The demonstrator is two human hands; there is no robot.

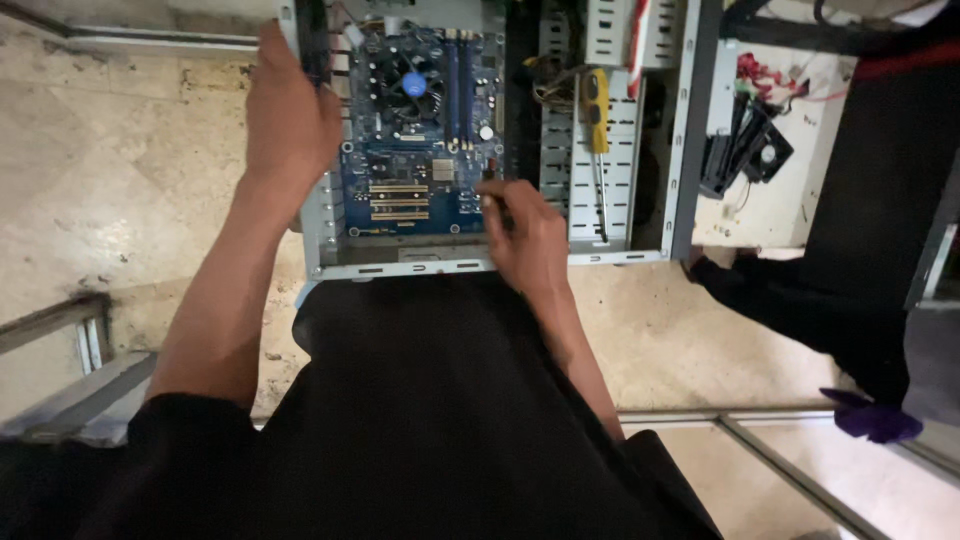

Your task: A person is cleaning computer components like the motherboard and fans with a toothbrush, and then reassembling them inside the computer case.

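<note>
An open grey computer case lies on the floor in front of me, with a blue motherboard inside it. A black fan with a blue centre sits on the board. My left hand grips the case's left wall near its back corner. My right hand is over the board's lower right corner, its fingers pinched around a small thing I cannot make out. A yellow-handled screwdriver lies in the case's drive bay, to the right of my right hand.
A loose black fan with cables lies on a white panel to the right of the case. Another person in dark clothes is at the right edge. Metal frame bars run across the tiled floor at left and lower right.
</note>
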